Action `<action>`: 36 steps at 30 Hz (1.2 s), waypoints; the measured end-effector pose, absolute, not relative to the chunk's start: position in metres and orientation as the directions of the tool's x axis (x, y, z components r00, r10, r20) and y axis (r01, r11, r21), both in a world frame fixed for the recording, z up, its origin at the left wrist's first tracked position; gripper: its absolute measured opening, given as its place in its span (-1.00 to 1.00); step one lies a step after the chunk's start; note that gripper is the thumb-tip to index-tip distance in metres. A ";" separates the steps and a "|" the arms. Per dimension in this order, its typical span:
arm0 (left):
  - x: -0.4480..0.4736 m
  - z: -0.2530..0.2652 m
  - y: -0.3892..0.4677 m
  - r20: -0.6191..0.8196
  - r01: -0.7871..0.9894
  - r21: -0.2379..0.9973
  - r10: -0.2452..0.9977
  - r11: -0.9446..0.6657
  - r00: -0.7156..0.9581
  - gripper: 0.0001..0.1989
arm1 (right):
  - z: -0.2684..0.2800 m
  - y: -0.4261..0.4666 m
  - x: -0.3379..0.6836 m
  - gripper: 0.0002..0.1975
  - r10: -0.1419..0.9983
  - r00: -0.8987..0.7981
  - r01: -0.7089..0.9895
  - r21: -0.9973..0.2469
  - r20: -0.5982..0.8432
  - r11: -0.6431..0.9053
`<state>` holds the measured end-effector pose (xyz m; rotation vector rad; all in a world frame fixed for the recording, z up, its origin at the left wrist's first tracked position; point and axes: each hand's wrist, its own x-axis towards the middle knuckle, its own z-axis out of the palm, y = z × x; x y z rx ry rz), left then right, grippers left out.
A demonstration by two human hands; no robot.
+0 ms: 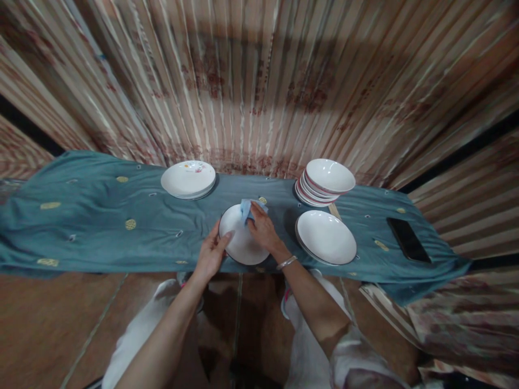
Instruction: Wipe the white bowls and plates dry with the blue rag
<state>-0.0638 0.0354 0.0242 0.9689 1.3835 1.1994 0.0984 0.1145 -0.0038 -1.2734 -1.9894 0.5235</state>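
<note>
While hands grip: plate stacks (329,181), phone (407,239)

A teal embroidered cloth (101,227) covers a long table before striped curtains (259,81). At far left of centre sits a short stack of floral plates (188,179); far right, a taller stack of red-rimmed bowls (327,181). Nearer lies a single white plate (326,236), and a dark phone (407,239) at right.

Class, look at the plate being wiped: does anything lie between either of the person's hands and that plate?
Left hand: nothing, it grips the plate rim directly. Right hand: only the blue cloth it presses onto the plate's far edge.
</note>
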 end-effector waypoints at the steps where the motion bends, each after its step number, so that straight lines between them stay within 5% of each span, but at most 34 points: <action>1: -0.064 0.024 0.035 -0.179 -0.036 0.984 0.972 0.175 -0.155 -0.11 | -0.003 0.113 0.095 -0.46 0.896 -0.277 0.599 -0.666 0.348 0.444; 23: -0.070 0.020 0.033 -0.118 0.047 0.991 0.986 0.124 -0.120 -0.32 | 0.011 0.076 0.070 -0.66 0.775 -0.525 0.143 -0.861 0.353 0.489; 29: -0.072 0.017 0.034 -0.161 0.064 0.982 0.963 0.178 -0.217 -0.26 | 0.017 0.063 0.080 -0.77 0.752 -0.584 0.085 -0.898 0.306 0.431; 36: -0.074 0.012 0.039 -0.029 0.149 0.987 0.977 0.061 -0.213 -0.30 | 0.021 0.055 0.104 -0.80 0.693 -0.698 0.125 -0.921 0.183 0.369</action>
